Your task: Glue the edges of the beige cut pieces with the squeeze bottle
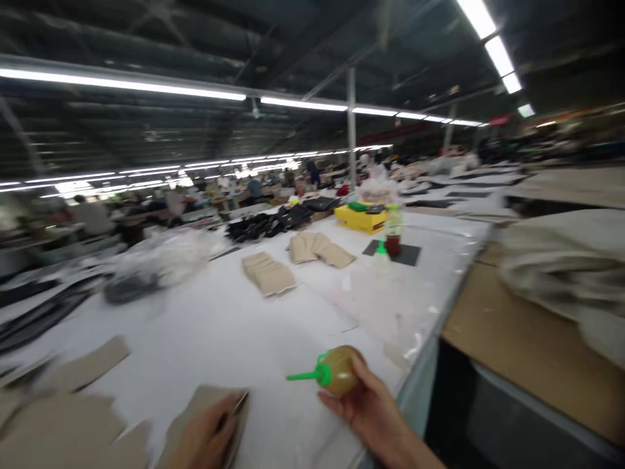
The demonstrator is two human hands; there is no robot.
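Squeeze bottle (336, 370), amber liquid inside, green nozzle at 9 o'clock: clasped by right hand (364, 407). Left hand (208, 440) presses tan piece (205, 407), holding thin tool.

On the desk (234, 326), the left hand (205, 443) rests on a fabric piece (205, 404) at the near edge, with the right hand (371, 410) to its right, holding a squeeze bottle (336, 370) whose nozzle points left. Farther back lie two stacks of cut pieces (268, 273), with a bottle (393, 231) and a box (360, 218) behind and to their right. A cardboard sheet (517, 339) lies right of the desk.
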